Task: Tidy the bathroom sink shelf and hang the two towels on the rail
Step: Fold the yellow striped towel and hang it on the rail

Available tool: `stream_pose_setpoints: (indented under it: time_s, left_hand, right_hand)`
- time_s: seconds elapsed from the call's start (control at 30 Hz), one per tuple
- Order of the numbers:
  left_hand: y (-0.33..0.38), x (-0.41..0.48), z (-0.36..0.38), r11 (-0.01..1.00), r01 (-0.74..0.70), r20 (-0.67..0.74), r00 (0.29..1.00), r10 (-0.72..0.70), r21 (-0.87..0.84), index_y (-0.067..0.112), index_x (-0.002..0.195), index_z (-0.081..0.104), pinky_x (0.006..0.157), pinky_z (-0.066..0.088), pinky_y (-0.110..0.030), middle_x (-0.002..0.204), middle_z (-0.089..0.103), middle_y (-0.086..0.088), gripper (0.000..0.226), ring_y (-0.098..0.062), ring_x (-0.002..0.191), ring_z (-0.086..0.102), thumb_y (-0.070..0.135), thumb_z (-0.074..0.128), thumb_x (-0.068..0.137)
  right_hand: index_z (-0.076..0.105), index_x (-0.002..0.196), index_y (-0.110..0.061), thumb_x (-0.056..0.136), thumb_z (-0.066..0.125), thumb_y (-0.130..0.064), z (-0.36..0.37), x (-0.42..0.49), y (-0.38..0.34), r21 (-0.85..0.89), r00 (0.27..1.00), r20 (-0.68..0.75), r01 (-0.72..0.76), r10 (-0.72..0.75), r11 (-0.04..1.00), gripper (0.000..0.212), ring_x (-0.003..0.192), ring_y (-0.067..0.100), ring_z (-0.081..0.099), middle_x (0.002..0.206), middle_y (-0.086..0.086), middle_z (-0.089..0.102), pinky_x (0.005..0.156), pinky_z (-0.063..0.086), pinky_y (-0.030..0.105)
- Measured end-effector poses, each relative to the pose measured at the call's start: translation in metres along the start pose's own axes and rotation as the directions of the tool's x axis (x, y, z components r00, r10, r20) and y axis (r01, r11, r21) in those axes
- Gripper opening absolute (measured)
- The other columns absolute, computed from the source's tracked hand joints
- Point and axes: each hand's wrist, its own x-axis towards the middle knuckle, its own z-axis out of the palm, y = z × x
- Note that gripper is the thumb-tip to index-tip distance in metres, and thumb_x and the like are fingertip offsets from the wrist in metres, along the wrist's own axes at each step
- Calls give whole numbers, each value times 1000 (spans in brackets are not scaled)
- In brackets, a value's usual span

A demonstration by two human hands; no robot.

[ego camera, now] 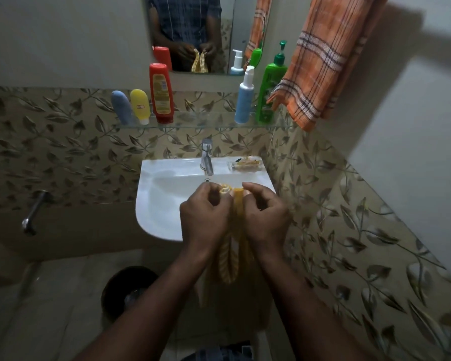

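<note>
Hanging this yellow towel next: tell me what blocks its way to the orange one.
Nothing visible blocks it. The left hand and right hand grip the yellow striped towel by the white sink; only the tall green pump bottle stands close beside the orange checked towel.

A: Basin?
B: White sink [154,204], chrome tap [207,157] at rear centre; soap dish [245,164] on right rear corner.
A: Surroundings?
B: Mirror [240,27] above; wall tap [34,212] left; dark bin [120,290] on floor below.
</note>
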Motion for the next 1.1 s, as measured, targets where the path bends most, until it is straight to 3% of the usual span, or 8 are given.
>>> stream_pose_setpoints:
  time_s: [0.13, 0.3, 0.43, 0.57, 0.67, 0.9, 1.1]
  left_hand:
    - [-4, -7, 5, 1000, 6, 28, 1000, -5, -23, 20, 97, 76, 65, 54, -15, 84, 76, 11, 18, 2, 77, 71, 36, 81, 89]
    - [1, -10, 2, 998, -4, 33, 999, 6, -65, 21, 103, 81, 65, 49, -3, 79, 72, 19, 15, 13, 77, 69, 31, 79, 92]
    - [2, -13, 1, 995, 10, 34, 999, -7, -97, 23, 103, 82, 66, 50, -5, 77, 70, 25, 14, 12, 80, 69, 31, 78, 93]
    - [1, -14, 1, 995, 20, 21, 1000, -18, -95, 23, 98, 81, 66, 53, -15, 80, 75, 16, 13, 4, 77, 71, 34, 77, 93]
    - [2, -14, 0, 996, 2, 20, 1000, -1, -86, 20, 96, 81, 61, 47, -6, 79, 75, 14, 14, 6, 76, 69, 33, 77, 94]
    - [4, -16, -5, 994, -64, 5, 998, 65, -83, 16, 105, 84, 63, 45, -1, 79, 70, 20, 17, 18, 76, 66, 29, 76, 96]
    - [6, -15, -7, 993, -77, 27, 996, 79, -86, 16, 106, 84, 63, 45, -1, 79, 68, 23, 18, 19, 76, 65, 30, 75, 96]
  right_hand:
    - [77, 113, -34, 87, 79, -19, 2, -4, 0, -2, 998, -53, -27, 27, 1000, 31, 76, -2, 72, 79, -12, 77, 69, 53, 11]
    - [80, 107, -17, 89, 82, -16, -1, -6, 2, 45, 1000, -23, -17, 18, 999, 18, 79, -6, 72, 85, -15, 76, 69, 53, 9]
    - [81, 103, -15, 89, 83, -15, -3, -6, 3, 46, 1000, -13, 3, -2, 999, 15, 78, -4, 73, 87, -14, 77, 69, 53, 9]
    - [81, 99, -16, 88, 84, -17, -5, -8, 3, 71, 1000, -11, -6, 7, 997, 11, 77, -4, 73, 84, -14, 77, 69, 53, 9]
    - [81, 100, -18, 89, 84, -20, -5, -8, 3, 73, 1000, -3, -13, 13, 997, 11, 81, -3, 74, 85, -13, 78, 73, 59, 16]
    - [83, 98, -22, 89, 84, -21, -4, -5, 5, 136, 997, 49, -63, 57, 989, 9, 85, 10, 78, 90, -8, 81, 79, 66, 44]
    - [83, 96, -22, 88, 85, -22, -8, -4, 1, 151, 994, 69, -100, 90, 984, 9, 85, 8, 78, 88, -8, 81, 81, 66, 41]
